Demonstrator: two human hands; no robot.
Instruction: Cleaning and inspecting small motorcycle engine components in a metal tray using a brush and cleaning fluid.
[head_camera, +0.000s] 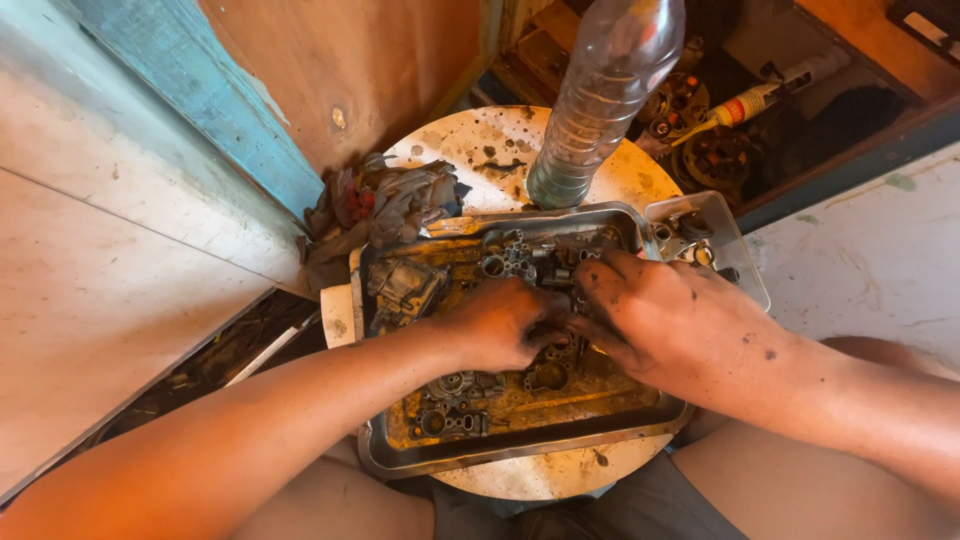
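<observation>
A dented metal tray (400, 455) rests on a round white stool top, holding several greasy carburetor parts in yellowish fluid. My left hand (505, 322) and my right hand (665, 315) meet over the tray's middle, both closed around a small dark metal part (562, 325) that is mostly hidden by the fingers. Both hands are smeared with black grease. A carburetor body (403, 285) lies in the tray's left end. Two more castings (452, 405) sit near the tray's front edge.
A tall ribbed plastic bottle (598, 95) stands behind the tray. A bundle of dirty rags (385, 205) lies at the back left. A small clear plastic container (715, 225) with bits sits at the right. A blue-edged wooden panel (200, 110) stands to the left.
</observation>
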